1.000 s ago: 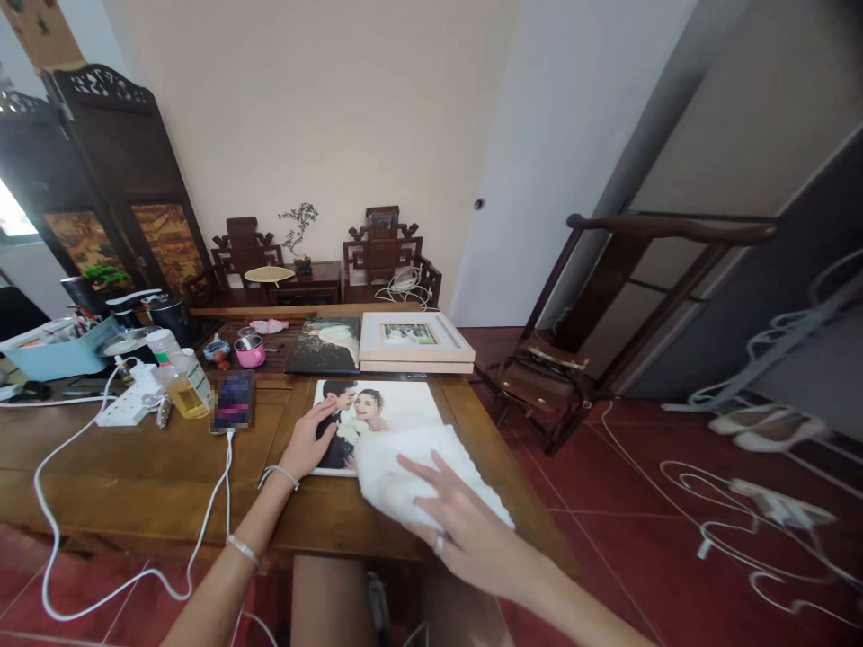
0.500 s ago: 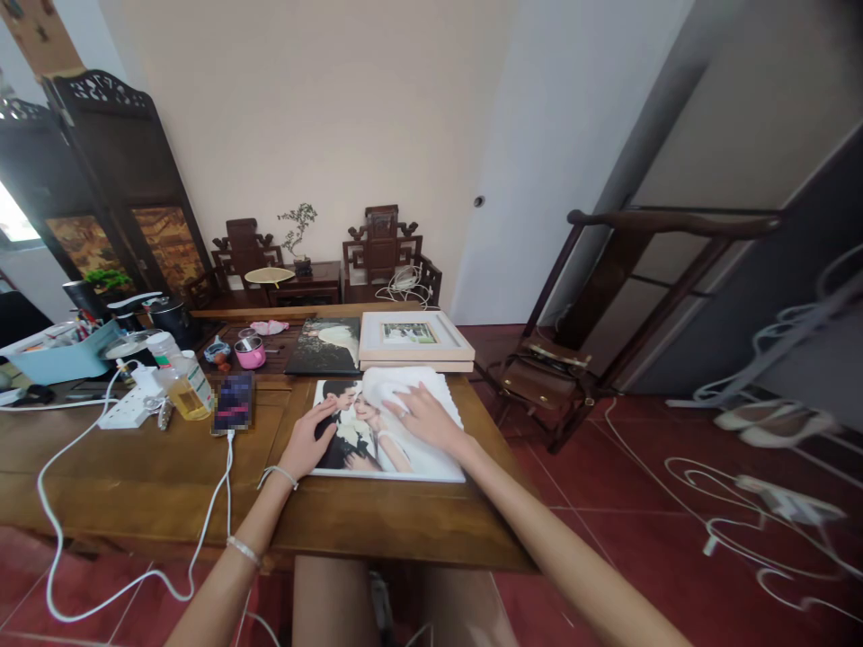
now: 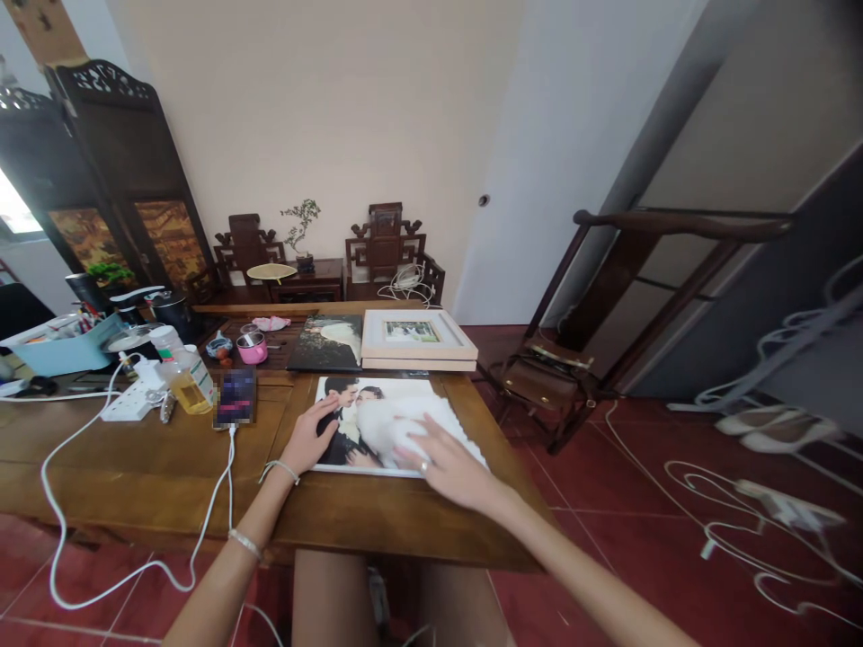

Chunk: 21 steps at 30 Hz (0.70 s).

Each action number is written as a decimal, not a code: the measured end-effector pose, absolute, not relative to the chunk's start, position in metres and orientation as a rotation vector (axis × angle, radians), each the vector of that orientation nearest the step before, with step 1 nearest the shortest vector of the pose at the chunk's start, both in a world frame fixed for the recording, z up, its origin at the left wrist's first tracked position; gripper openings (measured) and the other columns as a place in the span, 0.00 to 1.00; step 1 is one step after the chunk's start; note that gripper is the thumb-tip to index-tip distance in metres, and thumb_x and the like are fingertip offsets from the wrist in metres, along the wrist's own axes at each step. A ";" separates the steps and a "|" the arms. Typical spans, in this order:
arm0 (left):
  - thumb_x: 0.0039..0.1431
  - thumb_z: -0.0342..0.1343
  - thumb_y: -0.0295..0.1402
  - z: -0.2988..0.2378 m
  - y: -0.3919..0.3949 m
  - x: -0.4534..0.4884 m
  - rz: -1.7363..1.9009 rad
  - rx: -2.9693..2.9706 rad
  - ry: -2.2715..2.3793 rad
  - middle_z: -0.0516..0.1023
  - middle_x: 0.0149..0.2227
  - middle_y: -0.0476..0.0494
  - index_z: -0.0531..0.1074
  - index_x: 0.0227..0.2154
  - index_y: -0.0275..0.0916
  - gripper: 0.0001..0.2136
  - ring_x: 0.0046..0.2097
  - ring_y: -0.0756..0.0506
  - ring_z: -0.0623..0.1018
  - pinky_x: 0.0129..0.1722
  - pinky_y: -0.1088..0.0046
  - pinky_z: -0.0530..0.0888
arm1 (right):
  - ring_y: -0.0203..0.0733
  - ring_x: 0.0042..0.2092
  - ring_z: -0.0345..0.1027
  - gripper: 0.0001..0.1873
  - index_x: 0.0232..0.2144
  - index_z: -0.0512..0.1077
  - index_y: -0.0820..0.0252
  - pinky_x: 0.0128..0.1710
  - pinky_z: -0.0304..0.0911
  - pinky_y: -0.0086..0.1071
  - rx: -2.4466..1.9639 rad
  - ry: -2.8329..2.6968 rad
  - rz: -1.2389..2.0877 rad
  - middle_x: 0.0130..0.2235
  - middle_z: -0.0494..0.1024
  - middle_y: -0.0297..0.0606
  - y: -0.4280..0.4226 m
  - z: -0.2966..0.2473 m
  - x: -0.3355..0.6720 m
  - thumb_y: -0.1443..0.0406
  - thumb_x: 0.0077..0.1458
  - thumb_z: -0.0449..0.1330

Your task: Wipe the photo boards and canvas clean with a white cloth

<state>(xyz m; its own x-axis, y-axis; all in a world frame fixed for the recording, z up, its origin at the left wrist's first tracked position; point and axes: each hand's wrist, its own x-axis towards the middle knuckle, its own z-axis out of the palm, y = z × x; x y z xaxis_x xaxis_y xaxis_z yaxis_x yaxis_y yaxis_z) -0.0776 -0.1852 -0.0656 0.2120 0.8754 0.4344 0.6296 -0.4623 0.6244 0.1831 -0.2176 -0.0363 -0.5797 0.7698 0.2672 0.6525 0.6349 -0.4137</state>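
A large photo print of a couple [image 3: 347, 433] lies flat near the front edge of the wooden table. My left hand [image 3: 312, 433] rests on its left side with the fingers stretched out, steadying nothing else. Under my right hand [image 3: 449, 463] is a white cloth [image 3: 381, 424], pressed against the lower middle of the picture. The fingers bear down on the bunched cloth, and its loose part spreads out over the right side. Cloth and hand cover much of the picture's right half.
Behind the photo lie a dark picture panel [image 3: 328, 343] and stacked light frames [image 3: 419, 340]. To the left are a phone [image 3: 235, 398] on a white cable, a bottle of yellow liquid [image 3: 189, 385], a power strip [image 3: 128, 402] and a pink cup [image 3: 252, 348]. A wooden chair [image 3: 607, 296] stands right of the table [image 3: 378, 517].
My right hand has slid the white cloth down and toward me over the photo, covering one of the pictured people more. My left hand stays in place.
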 end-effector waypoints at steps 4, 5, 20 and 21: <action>0.57 0.49 0.31 -0.068 -0.184 -0.079 1.111 2.178 1.405 0.67 0.55 0.41 0.69 0.49 0.39 0.17 0.58 0.44 0.66 0.59 0.61 0.61 | 0.48 0.58 0.55 0.22 0.47 0.69 0.58 0.60 0.41 0.47 -1.292 -2.342 0.265 0.52 0.70 0.41 -0.153 -0.040 0.178 0.56 0.61 0.43; 0.57 0.49 0.31 -0.068 -0.184 -0.079 1.111 2.178 1.406 0.68 0.55 0.41 0.69 0.49 0.39 0.17 0.58 0.44 0.66 0.59 0.61 0.61 | 0.48 0.58 0.55 0.22 0.48 0.69 0.59 0.60 0.41 0.47 -1.311 -2.333 0.248 0.52 0.70 0.42 -0.143 -0.040 0.175 0.56 0.61 0.43; 0.55 0.50 0.30 -0.065 -0.184 -0.077 1.107 2.151 1.397 0.69 0.54 0.41 0.70 0.48 0.38 0.16 0.56 0.45 0.68 0.58 0.61 0.62 | 0.46 0.62 0.45 0.16 0.32 0.73 0.61 0.61 0.36 0.51 -1.063 -2.511 0.336 0.56 0.65 0.49 -0.282 -0.036 0.187 0.63 0.60 0.46; 0.55 0.49 0.31 -0.065 -0.184 -0.077 1.108 2.154 1.402 0.69 0.54 0.41 0.70 0.48 0.38 0.17 0.56 0.44 0.68 0.58 0.61 0.62 | 0.46 0.62 0.47 0.16 0.32 0.73 0.60 0.62 0.37 0.50 -1.069 -2.502 0.357 0.56 0.65 0.48 -0.280 -0.036 0.189 0.62 0.60 0.46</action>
